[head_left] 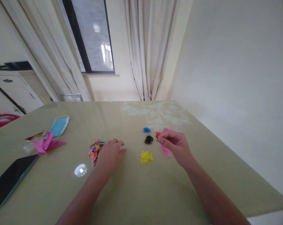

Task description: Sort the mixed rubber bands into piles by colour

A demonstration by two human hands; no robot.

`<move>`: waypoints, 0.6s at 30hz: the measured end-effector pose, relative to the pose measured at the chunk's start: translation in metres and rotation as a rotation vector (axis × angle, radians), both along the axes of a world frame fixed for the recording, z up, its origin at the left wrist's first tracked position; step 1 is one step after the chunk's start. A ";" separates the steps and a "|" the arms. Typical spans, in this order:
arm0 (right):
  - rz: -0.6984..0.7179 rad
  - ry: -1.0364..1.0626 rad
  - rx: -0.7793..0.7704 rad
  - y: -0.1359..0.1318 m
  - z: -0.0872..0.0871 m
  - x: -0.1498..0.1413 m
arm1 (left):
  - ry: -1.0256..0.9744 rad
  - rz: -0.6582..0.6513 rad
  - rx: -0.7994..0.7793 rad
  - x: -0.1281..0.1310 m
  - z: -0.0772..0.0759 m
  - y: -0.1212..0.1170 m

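My left hand (111, 153) rests on the table beside a mixed pile of small coloured rubber bands (96, 150), covering its right edge. Its fingers are loosely apart, with nothing visible in them. Thumb and forefinger of my right hand (175, 143) pinch a tiny black rubber band (157, 137). Around that hand lie sorted heaps: blue bands (146, 129), black bands (148, 139), yellow bands (146, 157), and pink bands (166, 151). Red bands (157, 133) show just past the fingertips, and lighter pink bands (171, 129) are mostly hidden behind the hand.
On the left of the glossy table (136, 193) are a dark phone (13, 178), a folded pink paper shape (49, 143) and a blue face mask (59, 126). A wall (237, 78) runs along the right side; curtains (151, 47) hang beyond the far edge.
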State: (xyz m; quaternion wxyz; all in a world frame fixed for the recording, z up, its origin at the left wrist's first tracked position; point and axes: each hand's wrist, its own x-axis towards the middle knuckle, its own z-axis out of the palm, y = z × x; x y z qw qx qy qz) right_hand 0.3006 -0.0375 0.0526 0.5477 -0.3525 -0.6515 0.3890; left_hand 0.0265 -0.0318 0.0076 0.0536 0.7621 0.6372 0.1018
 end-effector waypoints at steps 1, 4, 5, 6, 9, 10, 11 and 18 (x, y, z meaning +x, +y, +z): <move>0.004 -0.001 0.010 -0.001 0.001 0.000 | 0.016 -0.007 -0.039 -0.002 -0.002 0.001; -0.003 -0.023 0.038 0.002 -0.002 0.001 | 0.000 -0.020 -0.106 -0.007 -0.006 0.004; -0.016 -0.043 0.045 0.005 -0.005 0.002 | -0.014 -0.022 -0.114 -0.007 -0.007 0.005; -0.037 -0.074 0.054 0.008 -0.009 0.003 | -0.025 -0.022 -0.119 -0.007 -0.007 0.007; -0.140 -0.274 0.103 0.023 -0.026 0.007 | -0.033 -0.015 -0.122 -0.006 -0.006 0.009; -0.179 -0.381 0.127 0.029 -0.032 0.008 | -0.029 -0.012 -0.122 -0.006 -0.006 0.010; -0.211 -0.497 0.155 0.034 -0.039 0.009 | -0.024 -0.007 -0.120 -0.005 -0.005 0.010; -0.288 -1.035 0.190 0.054 -0.072 -0.004 | -0.167 0.002 0.011 0.001 -0.002 0.012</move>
